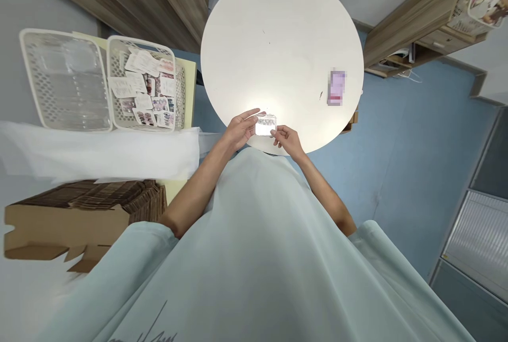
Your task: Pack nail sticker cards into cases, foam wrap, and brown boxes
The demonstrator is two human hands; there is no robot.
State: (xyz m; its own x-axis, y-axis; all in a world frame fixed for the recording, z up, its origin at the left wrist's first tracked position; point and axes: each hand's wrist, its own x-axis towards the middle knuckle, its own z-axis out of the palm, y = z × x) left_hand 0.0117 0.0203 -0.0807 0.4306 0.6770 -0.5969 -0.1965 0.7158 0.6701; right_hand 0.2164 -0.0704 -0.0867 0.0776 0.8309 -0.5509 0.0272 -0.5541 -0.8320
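A small clear plastic case [265, 125] is held over the near edge of the round white table, with a row of small shiny pieces like press-on nails along its top and a bright white lower part. My left hand [241, 129] grips its left side between thumb and fingers. At the lower right corner, my right hand [288, 140] pinches the case with thumb and forefinger. Glare hides finer detail on it.
On the white table [278, 24] lies a blurred purple phone-shaped thing [336, 88]. To the left, one white basket [29, 82] holds clear plastic cases, another [180, 90] cards of press-on nails. Folded cardboard boxes [67, 228] lie below a white sheet [99, 151].
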